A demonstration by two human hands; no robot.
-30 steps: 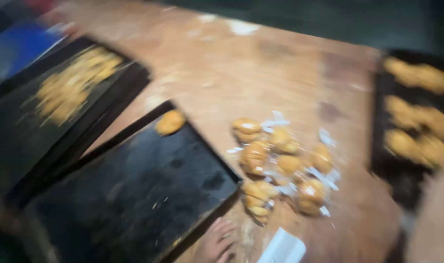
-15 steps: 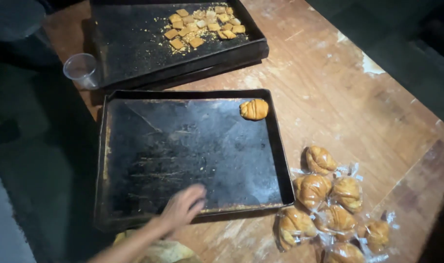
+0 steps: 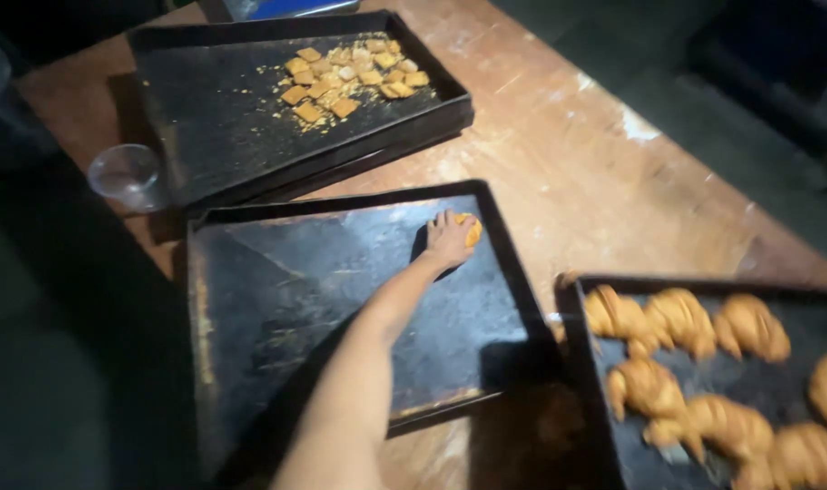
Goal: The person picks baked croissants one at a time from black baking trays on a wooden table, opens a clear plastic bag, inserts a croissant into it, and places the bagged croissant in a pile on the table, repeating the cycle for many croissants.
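Note:
My left hand (image 3: 448, 241) reaches out over a large, dark baking tray (image 3: 323, 290) and closes over a single golden pastry (image 3: 472, 232) near the tray's far right corner. Only the pastry's right edge shows past my fingers. The rest of this tray is bare and scuffed. My forearm runs up from the bottom of the view. My right hand is out of sight.
Another black tray (image 3: 577, 345) at the lower right holds several croissants (image 3: 681, 318). A third tray (image 3: 223, 100) at the back carries small square biscuits (image 3: 350, 77) and crumbs. A clear plastic cup (image 3: 127, 174) stands at the left edge of the wooden table (image 3: 559, 163).
My left hand has moved from the near tray's front edge across to the lone pastry and closed over it. The view has shifted, and a tray of croissants now shows at the lower right.

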